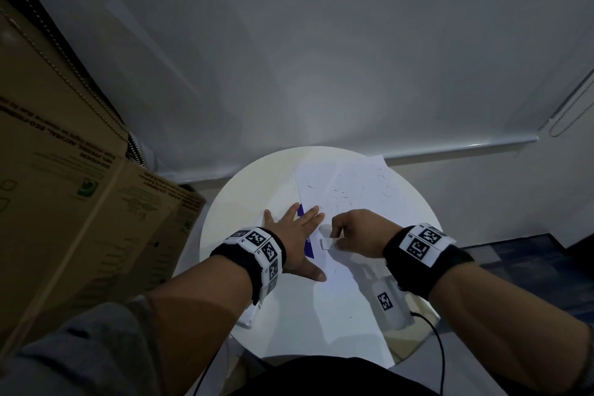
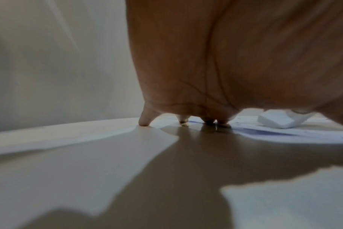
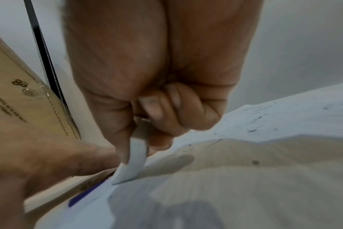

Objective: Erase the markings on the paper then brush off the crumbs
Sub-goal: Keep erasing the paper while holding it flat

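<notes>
forearms in tagged wristbands reach over a round white worktop (image 1: pixel 244 190), cardboard box (image 1: pixel 64 202) alongside. paper (image 1: pixel 347 190), strewn with dark crumbs (image 1: pixel 345 194), lies across it. left hand (image 1: pixel 297 235) presses flat with fingers spread, apparently to stop the sheet sliding. right hand (image 1: pixel 353 233) curls around a white eraser (image 1: pixel 328 243), its edge seemingly on the paper; remaining markings are hard to make out.

cardboard box (image 1: pixel 64 190): left of table | round white table (image 1: pixel 244 190) | roller blind (image 1: pixel 321 58): behind table
</notes>
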`<state>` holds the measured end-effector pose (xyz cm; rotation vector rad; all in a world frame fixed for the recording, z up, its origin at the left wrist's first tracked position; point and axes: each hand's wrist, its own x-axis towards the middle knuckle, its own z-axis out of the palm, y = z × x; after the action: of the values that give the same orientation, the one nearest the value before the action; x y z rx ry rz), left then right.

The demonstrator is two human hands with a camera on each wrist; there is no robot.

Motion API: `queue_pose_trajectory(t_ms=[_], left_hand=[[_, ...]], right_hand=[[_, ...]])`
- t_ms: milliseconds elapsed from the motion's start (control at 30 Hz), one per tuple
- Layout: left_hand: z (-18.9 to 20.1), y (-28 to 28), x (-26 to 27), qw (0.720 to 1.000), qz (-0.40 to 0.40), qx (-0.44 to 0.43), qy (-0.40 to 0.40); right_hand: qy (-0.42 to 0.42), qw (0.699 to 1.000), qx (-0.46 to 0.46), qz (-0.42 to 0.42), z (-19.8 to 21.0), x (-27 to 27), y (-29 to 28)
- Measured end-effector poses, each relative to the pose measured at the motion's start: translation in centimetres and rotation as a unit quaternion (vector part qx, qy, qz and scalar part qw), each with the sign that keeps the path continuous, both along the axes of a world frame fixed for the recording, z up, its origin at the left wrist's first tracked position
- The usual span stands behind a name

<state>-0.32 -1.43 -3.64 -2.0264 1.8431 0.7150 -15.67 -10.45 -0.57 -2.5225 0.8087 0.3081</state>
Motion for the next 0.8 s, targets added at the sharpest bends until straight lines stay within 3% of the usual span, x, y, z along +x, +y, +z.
queue_pose_trajectory(t_ms=[100,267,433,633,800], left_hand=[[-0.1,0.0,0.0,1.000,-0.003,-0.002,0.000],[0.0,-0.1,0.0,1.000,0.001,0.002,0.001],[-0.3,-0.2,0.1,1.000,-0.003,-0.004,-0.003],[-0.1,-0.1,0.1,1.000,-0.002,-0.003,-0.005],[-0.2,-0.2,0.1,1.000,-0.004,-0.004,0.000]], right_hand=[[0.019,0.997,0.068,0.025,0.1,-0.3,1.1],[-0.023,0.999,-0.021,-0.020,-0.4,0.3,0.1],[0.032,0.997,0.056,0.031,0.1,-0.1,1.1],[-0.036,0.991,-0.050,-0.115,-0.2,-0.1,-2.8],[0.003,0.999,0.035,0.004,0.1,-0.3,0.4]])
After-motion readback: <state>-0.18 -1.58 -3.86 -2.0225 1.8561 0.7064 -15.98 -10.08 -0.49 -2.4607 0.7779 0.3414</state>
